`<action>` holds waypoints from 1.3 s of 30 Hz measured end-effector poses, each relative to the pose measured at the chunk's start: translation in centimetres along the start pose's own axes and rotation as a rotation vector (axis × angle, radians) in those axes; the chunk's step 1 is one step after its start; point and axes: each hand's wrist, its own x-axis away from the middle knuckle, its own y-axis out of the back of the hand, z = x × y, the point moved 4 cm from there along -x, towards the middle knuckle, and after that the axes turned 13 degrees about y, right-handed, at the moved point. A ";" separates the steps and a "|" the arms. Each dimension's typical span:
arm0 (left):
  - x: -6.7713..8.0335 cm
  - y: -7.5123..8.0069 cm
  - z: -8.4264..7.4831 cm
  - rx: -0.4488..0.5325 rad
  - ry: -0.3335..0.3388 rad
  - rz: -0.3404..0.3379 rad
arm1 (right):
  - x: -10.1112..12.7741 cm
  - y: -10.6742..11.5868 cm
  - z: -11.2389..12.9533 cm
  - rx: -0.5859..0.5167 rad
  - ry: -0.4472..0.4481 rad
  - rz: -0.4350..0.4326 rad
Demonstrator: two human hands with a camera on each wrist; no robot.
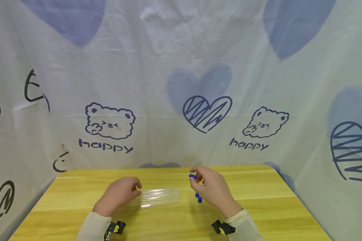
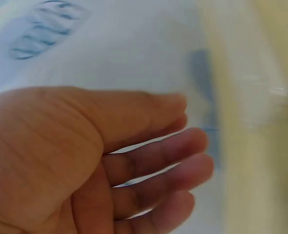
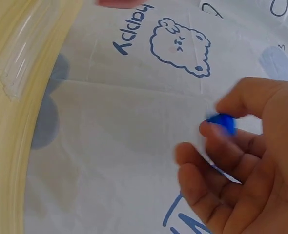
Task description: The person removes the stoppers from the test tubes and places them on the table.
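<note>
My left hand [image 1: 119, 194] hovers at the left end of several clear plastic tubes [image 1: 160, 196] lying side by side on the table. In the left wrist view its fingers [image 2: 178, 170] are loosely bent, with nothing visible between thumb and fingertips. My right hand [image 1: 212, 187] pinches a small blue cap [image 3: 224, 124] between thumb and index finger, lifted above the tabletop; its other fingers are loosely curled. Below that hand, more blue caps [image 1: 200, 199] lie on the table to the right of the tubes, partly hidden by the hand in the head view.
The yellow wood-grain table [image 1: 160, 226] ends at a pale cloth [image 1: 157, 134] printed with hearts and bears, which hangs behind it and at both sides. Each wrist carries a dark strapped device [image 1: 223, 228].
</note>
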 end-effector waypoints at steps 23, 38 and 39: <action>2.2 4.0 -2.4 0.036 0.016 0.056 | 0.4 -1.7 -3.9 -0.044 -0.143 0.246; 2.4 3.5 -2.5 0.054 0.036 0.063 | 2.3 -7.1 -9.7 0.025 -0.107 0.367; 2.4 3.4 -2.5 0.054 0.038 0.066 | 2.2 -7.2 -9.8 0.023 -0.097 0.367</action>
